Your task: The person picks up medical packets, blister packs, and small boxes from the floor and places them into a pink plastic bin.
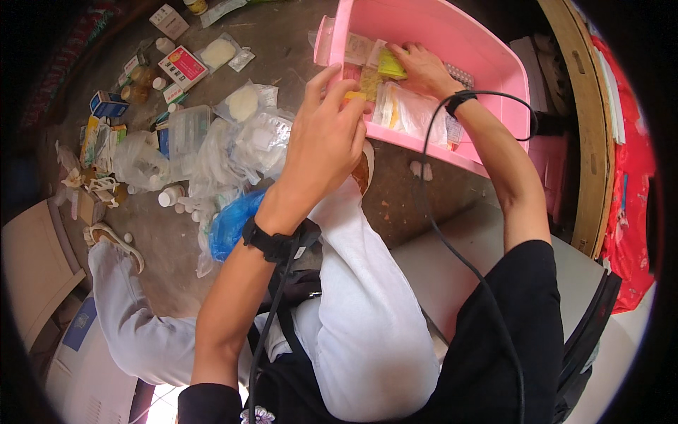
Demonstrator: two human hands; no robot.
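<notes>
A pink plastic bin [452, 28] stands at the upper right with packets and bags inside. My left hand [328, 131] is closed over its near left rim. A small orange piece shows beside those fingers; whether they hold it is unclear. Inside the bin, my right hand [424, 71] is closed at the edge of a yellow-green packet [390, 65], fingertips partly hidden. Clear plastic bags [406, 109] with yellowish contents lie below that hand. A blister pack [460, 76] of pills sits by its wrist.
Medicine boxes [182, 67], bottles [169, 196] and plastic bags [212, 159] are spread over the floor to the left. A blue plastic bag [236, 222] lies by my left forearm. Black cables [459, 254] run from both wrists. A wooden frame [590, 127] borders the right.
</notes>
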